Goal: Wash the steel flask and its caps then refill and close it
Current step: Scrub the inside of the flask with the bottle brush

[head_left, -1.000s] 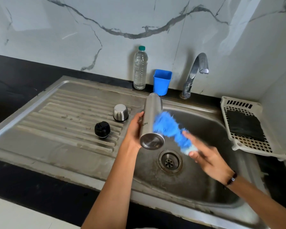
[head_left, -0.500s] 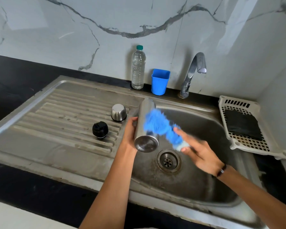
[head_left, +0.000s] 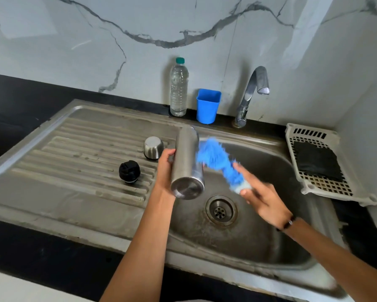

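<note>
1 flask [head_left: 186, 162], 2 caps [head_left: 153, 147] [head_left: 129, 171], 1 brush [head_left: 220, 163]

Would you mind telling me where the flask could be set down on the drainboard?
The ribbed drainboard is bare left of the black screw cap and along its flat front edge. It is crowded near the steel cup cap, beside the left hand.

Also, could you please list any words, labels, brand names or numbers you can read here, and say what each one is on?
None can be read.
Steel flask: no marking shows on its side.
Plastic water bottle: clear, no label visible.
Blue cup: plain.
Black cap and steel cap: no lettering legible.
</note>
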{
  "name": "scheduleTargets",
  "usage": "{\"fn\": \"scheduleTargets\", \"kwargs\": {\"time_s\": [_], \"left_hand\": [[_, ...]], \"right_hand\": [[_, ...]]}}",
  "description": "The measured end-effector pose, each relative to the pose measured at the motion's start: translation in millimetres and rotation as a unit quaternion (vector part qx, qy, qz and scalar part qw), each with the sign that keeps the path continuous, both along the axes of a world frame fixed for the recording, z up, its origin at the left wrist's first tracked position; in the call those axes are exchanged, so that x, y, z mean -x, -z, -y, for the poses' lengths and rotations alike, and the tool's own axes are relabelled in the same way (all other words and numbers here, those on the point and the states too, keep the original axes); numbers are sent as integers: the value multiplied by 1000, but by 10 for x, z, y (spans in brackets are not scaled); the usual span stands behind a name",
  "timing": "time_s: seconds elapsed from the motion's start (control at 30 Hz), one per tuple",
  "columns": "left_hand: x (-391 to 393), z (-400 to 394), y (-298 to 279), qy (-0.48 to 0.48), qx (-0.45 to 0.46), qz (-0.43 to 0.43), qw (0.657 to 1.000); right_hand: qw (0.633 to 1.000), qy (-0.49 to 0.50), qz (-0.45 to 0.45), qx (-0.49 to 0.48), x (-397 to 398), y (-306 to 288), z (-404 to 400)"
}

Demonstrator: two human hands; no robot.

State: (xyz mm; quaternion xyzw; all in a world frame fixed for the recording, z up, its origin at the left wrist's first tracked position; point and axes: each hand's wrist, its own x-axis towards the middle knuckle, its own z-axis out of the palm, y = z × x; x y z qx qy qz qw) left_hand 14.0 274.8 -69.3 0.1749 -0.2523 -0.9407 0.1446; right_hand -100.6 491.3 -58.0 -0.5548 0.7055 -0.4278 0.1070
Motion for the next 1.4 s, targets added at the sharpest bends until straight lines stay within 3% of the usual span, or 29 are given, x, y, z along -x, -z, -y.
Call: {"fn": "scheduleTargets", "kwargs": {"time_s": [0.1, 0.2, 0.3, 0.43, 0.57, 0.77, 0.93, 1.2, 1.3, 1.4], "left_hand": [[-1, -88, 3, 26, 0, 6, 1000], [86, -188, -61, 37, 17, -15, 999], [144, -222, -176, 53, -45, -49, 996], [66, -124, -118, 12, -91, -47, 995], [4, -121, -2, 50, -36, -28, 998], [60, -157, -28, 24, -35, -17, 999], [-39, -152, -55, 102, -22, -45, 994], [0, -204, -209, 86, -31, -2, 996], [-20, -166, -221, 65, 4, 23, 998], [-30, -74, -139, 27, 0, 32, 999]], "right_hand": [[998, -48, -25, -19, -144, 199, -141], [1000, 26, -1, 5, -164, 337, -2], [995, 80, 40, 40, -53, 318, 143], [994, 58, 91, 33, -127, 155, -12], [999, -32, -5, 3, -322, 178, -162], [998, 44, -33, -3, -1, -5, -32], [989, -101, -106, -27, -107, -42, -39], [987, 111, -91, -71, 557, -126, 478], [989, 99, -78, -75, 515, -241, 508], [998, 6, -51, -26, 123, -231, 255]]}}
